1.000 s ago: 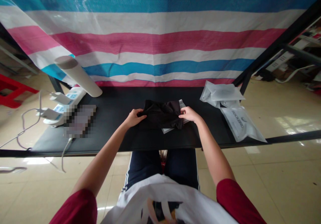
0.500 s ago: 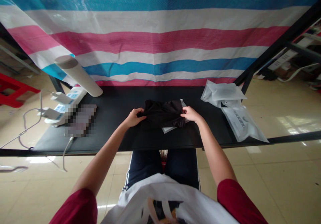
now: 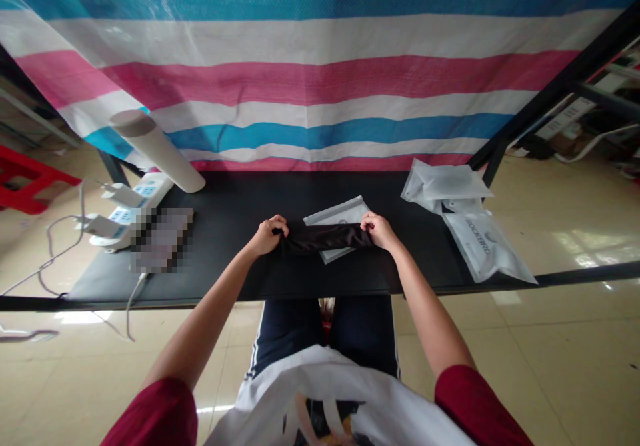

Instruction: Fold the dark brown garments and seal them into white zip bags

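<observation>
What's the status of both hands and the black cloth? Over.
Left hand and right hand gripping opposite ends of black cloth. Cloth in narrow strip. Pale bag partly covered by it.

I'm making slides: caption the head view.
Left hand and right hand grip a black cloth, partly hiding a translucent pouch.

Dark, creased cloth (image 3: 327, 238) with a faint sheen overlaps a frosted, translucent plastic pouch (image 3: 336, 214) at a smooth, matt black tabletop (image 3: 237, 209). From the cloth, shiny, woven-looking plastic sheeting (image 3: 310, 86) spreads at 12 o'clock, frosted plastic packets (image 3: 453, 183) at 3, glossy floor tiles (image 3: 565, 366) at 4, a hard white plastic power strip (image 3: 155, 187) at 9 and a smooth, matt bottle (image 3: 159, 154) at 10.
</observation>
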The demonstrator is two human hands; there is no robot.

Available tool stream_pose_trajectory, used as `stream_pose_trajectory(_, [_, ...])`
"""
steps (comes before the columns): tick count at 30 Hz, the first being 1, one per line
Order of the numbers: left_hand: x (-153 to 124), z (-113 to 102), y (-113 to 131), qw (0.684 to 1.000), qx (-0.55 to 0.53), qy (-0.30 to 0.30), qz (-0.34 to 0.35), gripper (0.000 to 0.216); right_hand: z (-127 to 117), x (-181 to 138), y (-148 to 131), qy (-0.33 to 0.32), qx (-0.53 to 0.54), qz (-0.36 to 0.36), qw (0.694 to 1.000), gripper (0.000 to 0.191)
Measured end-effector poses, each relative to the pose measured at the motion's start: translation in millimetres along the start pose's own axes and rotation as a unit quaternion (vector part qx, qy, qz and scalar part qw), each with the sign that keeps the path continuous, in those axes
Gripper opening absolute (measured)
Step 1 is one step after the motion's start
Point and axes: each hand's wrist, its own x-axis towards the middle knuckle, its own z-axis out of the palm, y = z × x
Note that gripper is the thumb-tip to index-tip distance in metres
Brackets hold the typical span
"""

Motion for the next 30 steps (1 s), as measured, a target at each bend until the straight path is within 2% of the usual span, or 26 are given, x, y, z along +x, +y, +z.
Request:
stream_pose_trajectory(7, [1, -5, 0, 0.998, 0.033, -0.061, 0.011, 0.033, 0, -3, 0, 0.028, 0.001, 0.004, 1.000, 0.022])
stream_pose_trajectory(13, [-10, -10, 4, 0.996, 0.052, -0.066, 0.027, 0.038, -4, -14, -13, 0.028, -0.006, -0.025, 0.999, 0.026])
stream_pose_trajectory(17, [-23, -6, 9, 0.995, 0.102, -0.005, 0.015, 0.036, -5, -20, -23, 0.039, -0.051, -0.018, 0.998, 0.027])
stream_pose_trajectory(20, [-29, -1, 9, 0.987, 0.155, 0.036, 0.015, 0.033, -6, -23, -24, 0.051, -0.103, 0.000, 0.993, 0.034])
stream_pose_trajectory(23, [-31, 1, 8, 0.983, 0.177, 0.045, 0.021, 0.034, -7, -26, -24, 0.036, -0.142, 0.030, 0.989, 0.044])
stream_pose_trajectory(26, [-31, 3, 7, 0.981, 0.180, 0.065, 0.022, 0.031, -4, -29, -28, 0.038, -0.197, 0.055, 0.978, 0.046])
stream_pose_trajectory(30, [-36, 5, 13, 0.975, 0.206, 0.081, -0.017, 0.038, 3, -30, -34, 0.050, -0.235, 0.066, 0.969, 0.050])
